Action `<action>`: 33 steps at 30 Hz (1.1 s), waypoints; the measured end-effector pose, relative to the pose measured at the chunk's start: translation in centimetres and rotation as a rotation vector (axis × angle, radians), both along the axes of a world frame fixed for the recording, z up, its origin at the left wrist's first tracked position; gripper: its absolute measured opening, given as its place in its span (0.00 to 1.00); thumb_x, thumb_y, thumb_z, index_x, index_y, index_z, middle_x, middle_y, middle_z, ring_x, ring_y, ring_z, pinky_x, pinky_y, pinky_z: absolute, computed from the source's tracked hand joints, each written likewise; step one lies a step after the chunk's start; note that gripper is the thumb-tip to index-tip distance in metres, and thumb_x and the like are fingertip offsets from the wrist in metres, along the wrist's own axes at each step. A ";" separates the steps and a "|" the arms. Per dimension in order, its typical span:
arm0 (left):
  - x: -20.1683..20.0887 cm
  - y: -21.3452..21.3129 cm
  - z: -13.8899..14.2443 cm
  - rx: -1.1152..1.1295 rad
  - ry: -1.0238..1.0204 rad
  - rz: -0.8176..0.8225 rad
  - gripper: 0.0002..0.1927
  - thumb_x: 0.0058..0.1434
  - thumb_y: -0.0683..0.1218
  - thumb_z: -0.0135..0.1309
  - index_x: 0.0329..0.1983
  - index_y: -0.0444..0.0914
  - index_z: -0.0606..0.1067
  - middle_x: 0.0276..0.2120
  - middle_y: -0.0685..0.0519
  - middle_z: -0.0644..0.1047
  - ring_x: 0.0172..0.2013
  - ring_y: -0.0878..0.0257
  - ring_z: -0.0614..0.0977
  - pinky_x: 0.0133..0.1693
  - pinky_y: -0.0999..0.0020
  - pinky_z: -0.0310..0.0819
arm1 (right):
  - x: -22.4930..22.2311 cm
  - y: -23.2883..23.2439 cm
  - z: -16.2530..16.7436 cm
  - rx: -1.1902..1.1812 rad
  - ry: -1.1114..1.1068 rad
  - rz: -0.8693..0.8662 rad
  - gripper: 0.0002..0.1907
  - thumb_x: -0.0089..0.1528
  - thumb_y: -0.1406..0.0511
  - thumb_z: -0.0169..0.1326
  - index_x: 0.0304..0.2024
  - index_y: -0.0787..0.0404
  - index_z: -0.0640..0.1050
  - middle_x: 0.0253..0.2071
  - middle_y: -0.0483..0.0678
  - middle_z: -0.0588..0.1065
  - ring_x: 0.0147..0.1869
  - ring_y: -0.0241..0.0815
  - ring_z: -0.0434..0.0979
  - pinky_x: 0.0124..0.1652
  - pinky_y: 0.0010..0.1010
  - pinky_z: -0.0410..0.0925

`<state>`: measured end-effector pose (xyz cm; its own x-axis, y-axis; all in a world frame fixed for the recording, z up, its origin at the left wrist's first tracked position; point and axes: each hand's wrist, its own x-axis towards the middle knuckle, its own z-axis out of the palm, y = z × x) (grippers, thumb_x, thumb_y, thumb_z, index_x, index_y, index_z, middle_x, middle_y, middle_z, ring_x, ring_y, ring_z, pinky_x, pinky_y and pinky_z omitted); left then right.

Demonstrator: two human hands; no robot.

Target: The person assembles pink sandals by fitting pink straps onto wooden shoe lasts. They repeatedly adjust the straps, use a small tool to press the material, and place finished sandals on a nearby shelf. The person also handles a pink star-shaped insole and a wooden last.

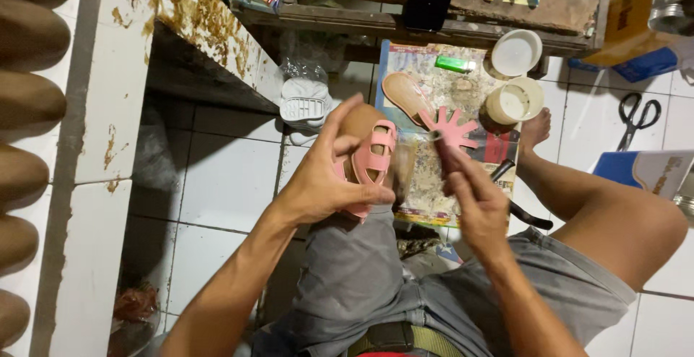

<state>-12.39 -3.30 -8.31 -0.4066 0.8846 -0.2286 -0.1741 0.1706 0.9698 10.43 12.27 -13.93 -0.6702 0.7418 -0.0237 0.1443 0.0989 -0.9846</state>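
White tiled floor (217, 176) lies open left of your knee; your left hand (325, 176) grips the pink sandal upper (372, 158), long axis pointing away, right hand (473, 201) pinching a brush (442, 147).

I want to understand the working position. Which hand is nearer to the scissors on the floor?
Right. The right hand is in the middle of the view, well left of the scissors. The left hand, holding the pink sandal upper, is farther left.

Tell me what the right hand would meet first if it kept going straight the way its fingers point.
Probably the pink cut-out sandal upper just past the tool held in the right hand, which points up and left. Beyond lies the tan insole. Depth is unclear.
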 end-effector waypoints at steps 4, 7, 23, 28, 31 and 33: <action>-0.2 0.4 0.6 0.021 0.055 -0.100 0.50 0.45 0.43 0.75 0.69 0.36 0.61 0.52 0.50 0.74 0.49 0.64 0.78 0.52 0.67 0.77 | -1.6 -1.2 0.7 0.144 0.093 0.117 0.19 0.70 0.72 0.53 0.64 0.66 0.75 0.43 0.48 0.72 0.42 0.35 0.70 0.41 0.25 0.65; -0.7 1.1 0.3 0.121 0.181 -0.169 0.47 0.49 0.41 0.73 0.69 0.36 0.60 0.54 0.49 0.72 0.52 0.62 0.76 0.52 0.67 0.76 | -2.7 -1.3 1.4 0.444 0.143 0.237 0.20 0.68 0.73 0.54 0.63 0.63 0.75 0.48 0.51 0.75 0.49 0.42 0.76 0.48 0.30 0.70; -0.2 2.3 -0.7 0.067 0.311 -0.371 0.40 0.53 0.48 0.65 0.67 0.38 0.60 0.45 0.47 0.78 0.43 0.57 0.83 0.44 0.63 0.78 | -1.7 -0.4 2.4 0.600 0.071 0.310 0.20 0.64 0.74 0.58 0.60 0.63 0.76 0.45 0.56 0.75 0.44 0.48 0.77 0.43 0.34 0.71; -0.1 2.3 0.1 -0.206 0.293 -0.343 0.42 0.45 0.47 0.62 0.65 0.40 0.62 0.36 0.46 0.80 0.34 0.57 0.83 0.36 0.64 0.78 | -1.7 -0.4 2.2 0.594 -0.035 0.189 0.19 0.65 0.75 0.59 0.59 0.61 0.78 0.44 0.53 0.77 0.45 0.47 0.79 0.45 0.35 0.71; 0.1 2.4 0.4 -0.082 0.246 -0.391 0.39 0.50 0.48 0.63 0.65 0.39 0.62 0.38 0.48 0.80 0.36 0.61 0.84 0.37 0.66 0.79 | -1.6 -0.7 2.1 0.482 0.098 0.239 0.21 0.64 0.74 0.58 0.59 0.63 0.77 0.47 0.57 0.76 0.45 0.47 0.79 0.41 0.31 0.72; 0.1 2.5 0.4 -0.021 0.265 -0.387 0.37 0.52 0.47 0.63 0.64 0.38 0.62 0.40 0.50 0.79 0.37 0.63 0.83 0.37 0.67 0.79 | -1.6 -0.9 2.1 0.544 0.117 0.249 0.20 0.65 0.75 0.58 0.60 0.63 0.76 0.47 0.56 0.76 0.46 0.47 0.79 0.44 0.32 0.72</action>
